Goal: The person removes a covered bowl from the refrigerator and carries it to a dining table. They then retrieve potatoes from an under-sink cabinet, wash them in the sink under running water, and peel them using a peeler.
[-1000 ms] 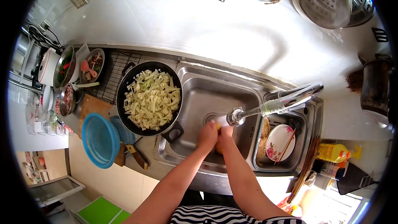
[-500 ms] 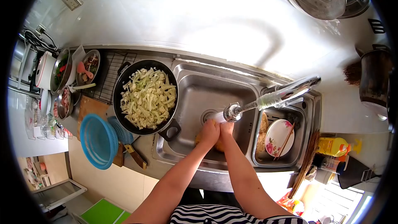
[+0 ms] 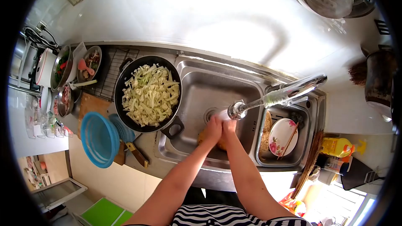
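Note:
My left hand (image 3: 214,129) and my right hand (image 3: 228,127) are close together under the faucet head (image 3: 237,110), over the large basin of the steel sink (image 3: 201,84). Whitish running water shows at the fingertips. The faucet head and the backs of my hands hide most of the fingers, so I cannot tell whether they hold anything. Beneath my wrists, partly covered, lies something orange-brown (image 3: 201,137) on the basin floor. The drain (image 3: 209,113) is just left of my fingertips.
Left of the sink, a black pan (image 3: 118,94) full of cut cauliflower (image 3: 150,96) extends its handle (image 3: 173,128) over the basin edge. Beyond are a blue basket (image 3: 99,140), a knife (image 3: 137,155) and steel bowls (image 3: 89,65). The small right basin holds a floral plate (image 3: 281,134) with chopsticks (image 3: 289,140).
My hands stay together under the faucet with little visible movement. The whole view has shifted slightly; the pan, basket and sink keep their places.

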The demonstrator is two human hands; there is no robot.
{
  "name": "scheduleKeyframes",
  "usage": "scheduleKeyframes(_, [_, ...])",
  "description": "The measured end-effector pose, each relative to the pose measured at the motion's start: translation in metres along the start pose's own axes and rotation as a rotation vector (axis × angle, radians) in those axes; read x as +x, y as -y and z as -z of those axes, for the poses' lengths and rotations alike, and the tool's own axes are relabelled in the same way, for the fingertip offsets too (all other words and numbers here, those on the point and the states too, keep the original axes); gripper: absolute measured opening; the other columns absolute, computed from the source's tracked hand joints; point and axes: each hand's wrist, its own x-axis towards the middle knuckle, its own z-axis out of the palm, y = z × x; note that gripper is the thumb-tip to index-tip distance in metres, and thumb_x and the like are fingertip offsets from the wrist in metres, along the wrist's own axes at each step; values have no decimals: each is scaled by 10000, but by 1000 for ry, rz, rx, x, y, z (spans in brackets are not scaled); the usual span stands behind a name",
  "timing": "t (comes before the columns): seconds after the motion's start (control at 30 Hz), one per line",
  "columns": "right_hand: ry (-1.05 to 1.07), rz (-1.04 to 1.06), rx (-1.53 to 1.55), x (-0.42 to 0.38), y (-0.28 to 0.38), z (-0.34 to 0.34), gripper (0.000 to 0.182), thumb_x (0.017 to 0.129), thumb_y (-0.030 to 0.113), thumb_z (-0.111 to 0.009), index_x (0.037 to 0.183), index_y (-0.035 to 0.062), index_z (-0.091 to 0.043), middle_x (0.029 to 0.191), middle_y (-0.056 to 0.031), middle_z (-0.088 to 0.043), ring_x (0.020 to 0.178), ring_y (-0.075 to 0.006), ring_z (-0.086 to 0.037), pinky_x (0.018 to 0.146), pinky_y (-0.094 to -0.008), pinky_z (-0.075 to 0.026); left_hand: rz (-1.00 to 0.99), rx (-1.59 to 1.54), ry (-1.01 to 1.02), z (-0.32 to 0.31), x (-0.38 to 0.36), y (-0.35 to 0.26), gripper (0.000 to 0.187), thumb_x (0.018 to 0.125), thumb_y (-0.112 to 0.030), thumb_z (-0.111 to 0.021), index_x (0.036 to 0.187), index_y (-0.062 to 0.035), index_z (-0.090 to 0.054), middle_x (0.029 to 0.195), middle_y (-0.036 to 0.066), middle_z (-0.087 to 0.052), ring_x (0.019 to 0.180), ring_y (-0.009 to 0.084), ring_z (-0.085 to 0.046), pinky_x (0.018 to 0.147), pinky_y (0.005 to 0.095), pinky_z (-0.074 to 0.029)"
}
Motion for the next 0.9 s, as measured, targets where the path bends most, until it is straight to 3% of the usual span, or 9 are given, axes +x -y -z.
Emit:
scheduleKeyframes(0.07, [46,26,-11,-9,4,2,187,860,222,-555,990,87,-547,913,-17,-593,831,-143,-560,714,-336,-481,117,-164,144,13,6,15,544,930,-516,-313,965,-38,-570,755,182,-595,680,341,-593,641,441,-488])
scheduleKeyframes(0.13, [217,-17,-133,-13,17,7,238,827,188,-577,1020,52,-609,975,-54,-628,882,-183,-594,763,-351,-480,801,-566,390,58,13,-32,601,911,-601,-277,852,-77,-566,581,79,-536,435,184,-494,385,318,-392])
scheduleKeyframes(0.33, [618,70,-1437,-12,-47,63,427,720,321,-681,1069,88,-602,1037,-160,-618,978,-354,-578,864,-411,-456,907,-424,104,85,15,-5,575,897,-622,-298,936,-96,-526,516,21,-448,347,123,-365,305,271,-256])
scheduleKeyframes(0.43, [343,322,-1705,-57,-42,55,519,683,355,-695,1098,65,-579,1093,-194,-599,999,-358,-575,869,-422,-458,887,-276,3,90,15,21,490,895,-538,-397,1013,-78,-515,568,51,-482,417,186,-434,377,332,-344])
scheduleKeyframes(0.5, [359,238,-1544,-44,-43,58,533,672,348,-704,1102,63,-571,1052,-191,-609,962,-352,-588,858,-411,-466,830,-188,-20,85,5,31,456,889,-482,-455,1063,-65,-512,620,80,-522,495,235,-510,458,377,-439])
scheduleKeyframes(0.6, [269,95,-1120,-32,-21,42,514,686,347,-703,1088,60,-563,980,-164,-619,909,-314,-596,837,-377,-468,423,555,-155,101,-12,-60,563,851,-322,-522,1315,-43,-370,1150,271,-547,1199,399,-434,1039,457,-260])
scheduleKeyframes(0.67, [164,30,-862,-26,-3,25,483,710,352,-693,1070,57,-564,950,-139,-619,895,-282,-592,826,-355,-462,-86,493,-224,72,-16,-25,490,909,-315,-447,1304,-36,-372,1187,256,-537,1184,399,-455,990,454,-334])
scheduleKeyframes(0.73, [150,-305,-116,-16,8,6,363,732,257,-644,1032,66,-572,920,-184,-609,903,-337,-575,803,-425,-442,42,81,-89,42,-24,-52,471,931,-362,-417,1271,-36,-410,1213,233,-491,1172,355,-450,975,424,-363])
scheduleKeyframes(0.9, [58,-110,-434,4,-3,-7,346,821,371,-623,975,67,-563,859,-22,-578,829,-182,-555,612,-378,-448,142,-226,-129,25,-3,-69,530,957,-474,-311,1144,-13,-496,1091,179,-535,986,270,-559,732,361,-523])
